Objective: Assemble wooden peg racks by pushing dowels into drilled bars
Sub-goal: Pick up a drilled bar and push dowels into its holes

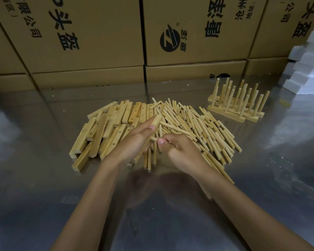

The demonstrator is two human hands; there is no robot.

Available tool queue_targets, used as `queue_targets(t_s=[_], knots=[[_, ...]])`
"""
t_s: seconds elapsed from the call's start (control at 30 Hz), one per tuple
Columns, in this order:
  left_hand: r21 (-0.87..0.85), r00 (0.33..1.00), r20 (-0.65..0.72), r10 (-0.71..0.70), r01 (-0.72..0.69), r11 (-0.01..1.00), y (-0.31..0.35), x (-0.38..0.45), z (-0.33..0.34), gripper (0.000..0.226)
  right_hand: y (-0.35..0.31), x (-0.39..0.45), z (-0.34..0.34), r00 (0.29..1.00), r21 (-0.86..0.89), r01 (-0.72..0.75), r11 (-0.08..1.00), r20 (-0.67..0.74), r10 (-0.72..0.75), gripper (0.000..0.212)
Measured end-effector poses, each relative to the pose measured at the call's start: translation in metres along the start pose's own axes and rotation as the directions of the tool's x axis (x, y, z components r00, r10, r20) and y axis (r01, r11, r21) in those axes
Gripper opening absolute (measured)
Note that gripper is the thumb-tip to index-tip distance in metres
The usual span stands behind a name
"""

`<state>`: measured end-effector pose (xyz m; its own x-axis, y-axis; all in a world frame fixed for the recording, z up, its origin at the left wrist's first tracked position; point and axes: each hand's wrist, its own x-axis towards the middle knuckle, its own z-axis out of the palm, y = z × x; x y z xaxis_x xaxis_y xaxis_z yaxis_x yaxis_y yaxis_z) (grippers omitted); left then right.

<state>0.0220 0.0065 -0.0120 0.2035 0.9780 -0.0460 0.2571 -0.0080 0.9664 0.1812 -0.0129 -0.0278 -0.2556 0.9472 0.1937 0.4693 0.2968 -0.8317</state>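
My left hand (134,142) grips a drilled wooden bar (155,122) that slants up and away from me, thumb on top. My right hand (178,149) pinches a short dowel (153,138) whose end meets the side of that bar. Just past my hands lies a heap of loose dowels (198,127), with a pile of drilled bars (112,125) to its left. Several finished peg racks (236,102) stand upright at the back right, their dowels pointing up.
All of this lies on a shiny metal surface (43,178). Stacked cardboard boxes (105,42) form a wall along the back. White foam blocks (308,66) are stacked at the far right.
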Motion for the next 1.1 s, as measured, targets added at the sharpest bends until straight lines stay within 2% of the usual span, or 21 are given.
queue_targets(t_s=[0.13,0.23,0.3,0.33,0.4,0.47,0.57,0.63,0.7,0.83,0.97,1.1], knots=[[-0.061,0.997,-0.015,0.082,-0.083,0.995,0.002,-0.001,0.003,0.041,-0.001,0.002,-0.012,0.976,0.280,-0.187,0.942,0.161,0.146,0.039],[-0.080,0.995,-0.072,0.067,-0.073,0.994,0.004,0.000,0.001,0.041,-0.002,0.005,-0.021,0.966,0.309,-0.221,0.925,0.202,0.163,0.035],[-0.050,0.985,-0.160,0.065,-0.073,0.996,0.005,0.000,0.000,0.040,0.001,0.008,-0.029,0.973,0.304,-0.208,0.930,0.164,0.164,0.030],[-0.034,0.976,-0.210,0.060,-0.069,0.997,0.005,0.000,-0.003,0.040,0.003,0.010,-0.035,0.977,0.263,-0.201,0.944,0.130,0.171,0.024],[-0.039,0.957,-0.289,0.023,-0.036,0.999,0.001,0.002,-0.009,0.040,0.010,0.012,-0.050,0.982,0.047,-0.171,0.984,0.093,0.166,0.018],[-0.084,0.943,-0.332,-0.038,0.011,0.996,-0.002,0.003,-0.015,0.040,0.016,0.011,-0.066,0.965,-0.167,-0.161,0.973,0.182,0.191,0.019],[-0.139,0.921,-0.383,-0.078,0.026,0.990,-0.002,0.005,-0.016,0.039,0.020,0.007,-0.081,0.859,-0.399,-0.195,0.896,0.372,0.353,0.024],[-0.134,0.918,-0.386,-0.089,0.040,0.990,-0.002,0.006,-0.015,0.039,0.020,0.005,-0.081,0.777,-0.562,-0.184,0.807,0.419,0.470,0.033],[-0.119,0.921,-0.379,-0.088,0.046,0.992,-0.004,0.007,-0.015,0.039,0.019,0.003,-0.075,0.749,-0.623,-0.163,0.765,0.427,0.507,0.033],[-0.103,0.934,-0.346,-0.090,0.058,0.993,-0.005,0.007,-0.011,0.042,0.018,0.003,-0.071,0.792,-0.506,-0.163,0.847,0.445,0.418,0.026],[-0.103,0.942,-0.318,-0.112,0.083,0.991,-0.005,0.006,-0.010,0.041,0.016,0.006,-0.073,0.883,-0.258,-0.157,0.953,0.395,0.253,0.020],[-0.109,0.936,-0.325,-0.137,0.107,0.988,-0.004,0.006,-0.010,0.041,0.016,0.008,-0.073,0.913,-0.040,-0.174,0.984,0.367,0.176,0.004]])
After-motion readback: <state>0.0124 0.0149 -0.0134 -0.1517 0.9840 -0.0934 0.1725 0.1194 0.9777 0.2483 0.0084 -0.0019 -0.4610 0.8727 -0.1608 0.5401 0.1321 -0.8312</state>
